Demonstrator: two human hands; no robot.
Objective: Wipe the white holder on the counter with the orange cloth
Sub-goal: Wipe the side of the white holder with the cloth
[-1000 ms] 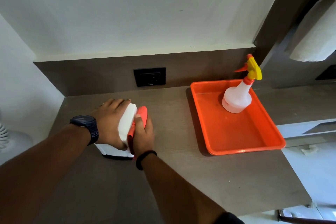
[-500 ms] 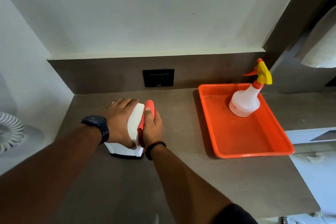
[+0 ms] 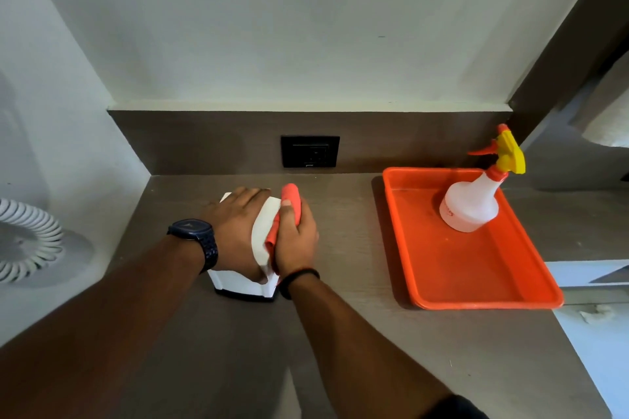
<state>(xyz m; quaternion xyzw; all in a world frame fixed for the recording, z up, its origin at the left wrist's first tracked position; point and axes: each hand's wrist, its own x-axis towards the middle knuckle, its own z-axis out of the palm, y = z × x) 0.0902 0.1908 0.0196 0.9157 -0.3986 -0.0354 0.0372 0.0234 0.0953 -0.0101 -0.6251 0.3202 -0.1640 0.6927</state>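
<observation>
A white box-shaped holder [image 3: 263,231] with a dark base stands on the brown counter [image 3: 340,343] left of centre. My left hand [image 3: 235,231], a dark watch on its wrist, lies over the holder's top and left side and grips it. My right hand [image 3: 296,238] presses a rolled orange cloth [image 3: 291,202] against the holder's right face. Much of the holder and cloth is hidden by my hands.
An orange tray [image 3: 452,275] sits on the counter to the right with a white spray bottle [image 3: 474,196], yellow and orange nozzle, at its back. A black wall socket [image 3: 309,151] is behind. A white coiled object [image 3: 23,238] lies at the far left. The counter ends at the right.
My head has turned a little left, so everything sits further right in view. Both hands stay on the holder, and the cloth has slid slightly along its right face.
</observation>
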